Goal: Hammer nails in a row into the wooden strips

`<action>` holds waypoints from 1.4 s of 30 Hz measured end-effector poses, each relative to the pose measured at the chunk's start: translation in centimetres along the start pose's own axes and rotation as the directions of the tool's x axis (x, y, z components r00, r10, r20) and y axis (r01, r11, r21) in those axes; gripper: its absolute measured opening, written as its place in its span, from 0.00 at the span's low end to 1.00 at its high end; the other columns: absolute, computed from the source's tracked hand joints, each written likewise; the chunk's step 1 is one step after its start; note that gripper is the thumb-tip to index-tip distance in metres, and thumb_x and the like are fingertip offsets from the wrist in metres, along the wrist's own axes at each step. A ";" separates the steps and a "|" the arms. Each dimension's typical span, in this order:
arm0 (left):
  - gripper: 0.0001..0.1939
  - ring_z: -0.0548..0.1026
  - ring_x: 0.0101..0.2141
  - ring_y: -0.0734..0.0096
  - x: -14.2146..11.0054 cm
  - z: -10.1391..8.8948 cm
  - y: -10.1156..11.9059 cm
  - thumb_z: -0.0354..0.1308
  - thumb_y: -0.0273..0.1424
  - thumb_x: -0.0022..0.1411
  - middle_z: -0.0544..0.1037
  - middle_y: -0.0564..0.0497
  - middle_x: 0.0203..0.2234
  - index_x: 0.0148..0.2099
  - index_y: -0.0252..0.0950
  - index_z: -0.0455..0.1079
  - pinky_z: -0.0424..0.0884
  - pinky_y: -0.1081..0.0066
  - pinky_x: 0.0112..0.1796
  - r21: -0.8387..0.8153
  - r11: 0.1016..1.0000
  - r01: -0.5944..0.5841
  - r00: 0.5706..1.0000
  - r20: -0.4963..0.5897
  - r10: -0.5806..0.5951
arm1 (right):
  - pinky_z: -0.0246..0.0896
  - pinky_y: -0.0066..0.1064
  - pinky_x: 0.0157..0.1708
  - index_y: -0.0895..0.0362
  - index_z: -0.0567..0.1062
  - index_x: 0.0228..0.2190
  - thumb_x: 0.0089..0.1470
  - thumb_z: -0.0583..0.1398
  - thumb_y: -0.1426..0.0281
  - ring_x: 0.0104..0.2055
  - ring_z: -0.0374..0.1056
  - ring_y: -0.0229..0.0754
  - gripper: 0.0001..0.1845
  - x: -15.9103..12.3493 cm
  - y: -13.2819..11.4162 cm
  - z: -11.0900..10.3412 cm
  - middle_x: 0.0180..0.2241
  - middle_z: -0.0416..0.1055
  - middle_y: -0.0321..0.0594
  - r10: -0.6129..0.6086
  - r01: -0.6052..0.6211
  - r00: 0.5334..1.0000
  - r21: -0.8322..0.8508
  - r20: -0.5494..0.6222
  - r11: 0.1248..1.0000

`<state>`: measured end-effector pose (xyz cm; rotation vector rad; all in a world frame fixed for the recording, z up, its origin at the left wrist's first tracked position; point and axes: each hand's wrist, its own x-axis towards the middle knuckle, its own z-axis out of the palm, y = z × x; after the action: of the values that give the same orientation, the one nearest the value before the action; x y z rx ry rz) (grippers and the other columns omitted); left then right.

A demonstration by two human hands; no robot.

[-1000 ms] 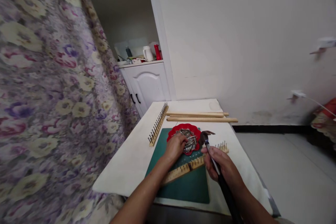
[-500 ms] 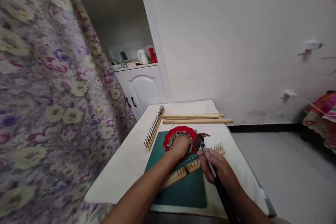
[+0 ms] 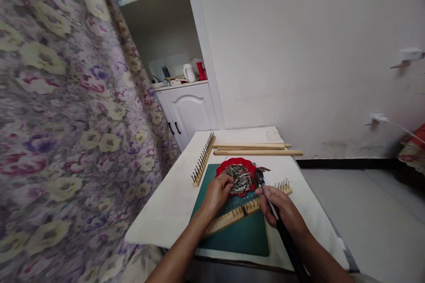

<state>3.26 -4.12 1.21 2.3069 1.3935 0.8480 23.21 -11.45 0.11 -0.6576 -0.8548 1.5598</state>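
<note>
My right hand (image 3: 280,208) is wrapped round the neck of a claw hammer (image 3: 259,177), its head tilted up and its black handle running down towards me. At the left rim of a red scalloped dish (image 3: 222,167) is my left hand (image 3: 217,192), fingertips pinched together. What lies between those fingers is too small to make out. Loose nails (image 3: 241,177) fill the dish. Below both hands, a wooden strip (image 3: 227,220) lies slantwise across a green mat (image 3: 237,243). Nails stand in its middle and right part; the near left part shows none.
Another wooden strip (image 3: 203,161) with a row of upright nails lies on the left of the white-covered table (image 3: 166,212). Plain wooden strips (image 3: 259,152) lie along the back. A floral curtain (image 3: 83,141) hangs at the left, and a white cabinet (image 3: 192,110) stands behind.
My left hand has drawn back from the middle of the nails to the dish's left edge. The hammer stays in my right hand. The whole view has shifted slightly.
</note>
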 end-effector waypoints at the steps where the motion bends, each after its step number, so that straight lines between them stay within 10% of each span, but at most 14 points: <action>1: 0.06 0.71 0.29 0.70 -0.8 0.0 0.1 0.51 0.25 0.55 0.73 0.52 0.26 0.31 0.35 0.69 0.63 0.74 0.32 -0.087 0.996 0.031 0.999 -0.017 -0.033 | 0.42 0.18 0.08 0.60 0.70 0.31 0.49 0.61 0.58 0.08 0.53 0.26 0.17 0.0 0.1 0.0 0.15 0.68 0.30 0.004 -0.004 1.000 -0.010 0.001 1.000; 7: 0.05 0.71 0.25 0.73 -4.6 0.5 1.3 0.55 0.31 0.57 0.71 0.55 0.22 0.33 0.35 0.65 0.65 0.75 0.29 -0.538 0.817 0.206 0.975 0.045 -0.217 | 0.40 0.18 0.09 0.59 0.69 0.32 0.47 0.62 0.58 0.08 0.53 0.26 0.17 0.2 1.4 0.0 0.14 0.68 0.29 0.041 -0.039 0.999 -0.091 0.025 0.995; 15: 0.12 0.68 0.21 0.76 -7.1 1.5 3.3 0.59 0.38 0.55 0.73 0.54 0.19 0.35 0.34 0.67 0.63 0.77 0.26 -0.726 0.607 0.323 0.938 0.162 -0.305 | 0.41 0.18 0.09 0.58 0.67 0.33 0.44 0.65 0.60 0.08 0.52 0.26 0.18 -0.2 2.3 0.5 0.16 0.69 0.29 -0.001 -0.001 1.000 -0.251 -0.006 0.968; 28: 0.10 0.64 0.27 0.73 -8.0 1.1 6.3 0.56 0.35 0.58 0.68 0.52 0.23 0.31 0.35 0.74 0.59 0.76 0.28 -0.446 0.884 0.139 0.986 -0.016 -0.163 | 0.41 0.20 0.10 0.58 0.67 0.32 0.45 0.63 0.63 0.09 0.51 0.28 0.15 -0.7 2.0 1.1 0.15 0.68 0.29 0.015 -0.012 1.000 -0.244 0.010 0.970; 42: 0.06 0.72 0.31 0.70 -8.4 2.3 6.1 0.63 0.32 0.52 0.74 0.50 0.26 0.30 0.34 0.74 0.68 0.73 0.34 -0.765 0.641 0.065 0.947 -0.156 -0.282 | 0.40 0.20 0.10 0.59 0.67 0.33 0.45 0.64 0.60 0.09 0.50 0.27 0.18 -0.9 2.8 1.4 0.16 0.69 0.30 0.064 -0.045 0.995 -0.218 0.077 0.975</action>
<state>6.02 -14.33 0.06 1.4208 1.0266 1.3857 20.59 -12.67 -1.41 -0.7813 -1.0878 1.5653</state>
